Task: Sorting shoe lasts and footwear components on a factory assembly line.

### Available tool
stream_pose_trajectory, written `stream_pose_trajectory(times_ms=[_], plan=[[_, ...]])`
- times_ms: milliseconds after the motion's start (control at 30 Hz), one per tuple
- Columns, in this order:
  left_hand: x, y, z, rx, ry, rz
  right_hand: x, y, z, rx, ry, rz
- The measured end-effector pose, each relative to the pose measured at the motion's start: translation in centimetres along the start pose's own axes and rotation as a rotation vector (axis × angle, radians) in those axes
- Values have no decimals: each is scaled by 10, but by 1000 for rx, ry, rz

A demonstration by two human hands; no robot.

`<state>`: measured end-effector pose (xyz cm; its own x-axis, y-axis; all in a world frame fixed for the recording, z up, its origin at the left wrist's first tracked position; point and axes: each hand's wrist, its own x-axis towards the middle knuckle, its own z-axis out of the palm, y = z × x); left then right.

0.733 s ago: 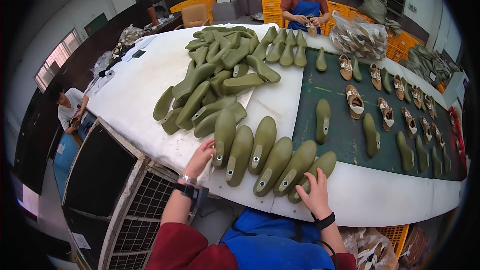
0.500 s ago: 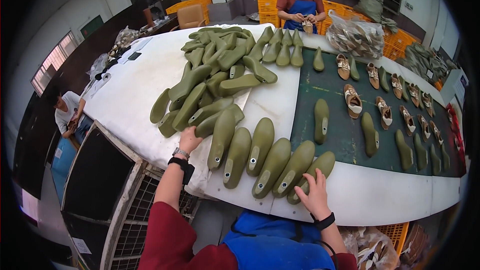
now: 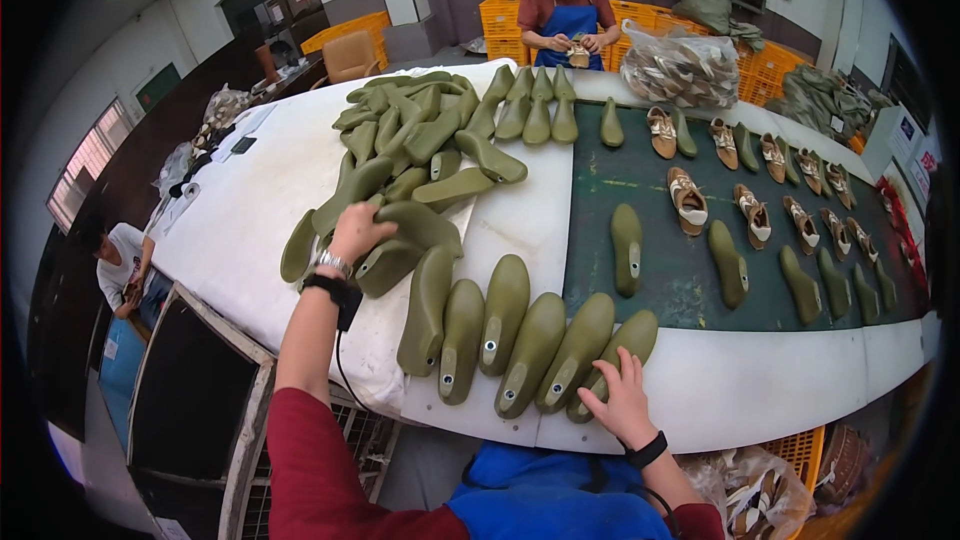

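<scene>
Curling its fingers against a green shoe last (image 3: 428, 224), the left hand (image 3: 358, 232) lies over a heap of lasts (image 3: 432, 138) left of the green mat (image 3: 670, 290); whether it grips cannot be told. The right hand (image 3: 624, 400), fingers spread, seems to rest on the end last (image 3: 634, 332) of a slanted row (image 3: 538, 345) at the mat's near left corner. Brown laced shoes (image 3: 682, 186) stand on the mat. Wrapping the whole hand round a last would probably secure that smooth curve better than fingertips; light right-hand contact should avoid nudging the row.
</scene>
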<state>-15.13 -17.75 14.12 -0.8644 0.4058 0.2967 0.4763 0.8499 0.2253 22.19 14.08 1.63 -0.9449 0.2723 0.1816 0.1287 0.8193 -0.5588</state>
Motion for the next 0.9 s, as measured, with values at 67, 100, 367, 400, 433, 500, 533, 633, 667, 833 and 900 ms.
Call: stream_pose_trajectory(times_ms=[67,100,367,400,433,500,533,633,667,833,900], plan=[[46,21,4,-109,3,86,0,-2,0,34,-31,41],[66,38,13,-156,28,119,0,0,1,19,-21,34],[155,125,145,-167,-92,299,3,3,5,18,18,-17],[156,136,165,-177,-187,375,4,2,4,18,25,-11],[156,148,182,-102,-313,401,5,2,3,30,11,-2],[148,162,211,102,-479,321,8,2,2,-1,11,-13],[141,159,221,103,-561,304,9,3,3,2,13,-10],[121,133,229,247,-612,242,11,4,3,14,49,-51],[119,122,225,194,-642,176,13,4,2,19,52,-36],[70,92,182,256,-662,42,13,6,0,14,10,-36],[52,76,186,380,-513,54,14,10,5,28,30,-47]])
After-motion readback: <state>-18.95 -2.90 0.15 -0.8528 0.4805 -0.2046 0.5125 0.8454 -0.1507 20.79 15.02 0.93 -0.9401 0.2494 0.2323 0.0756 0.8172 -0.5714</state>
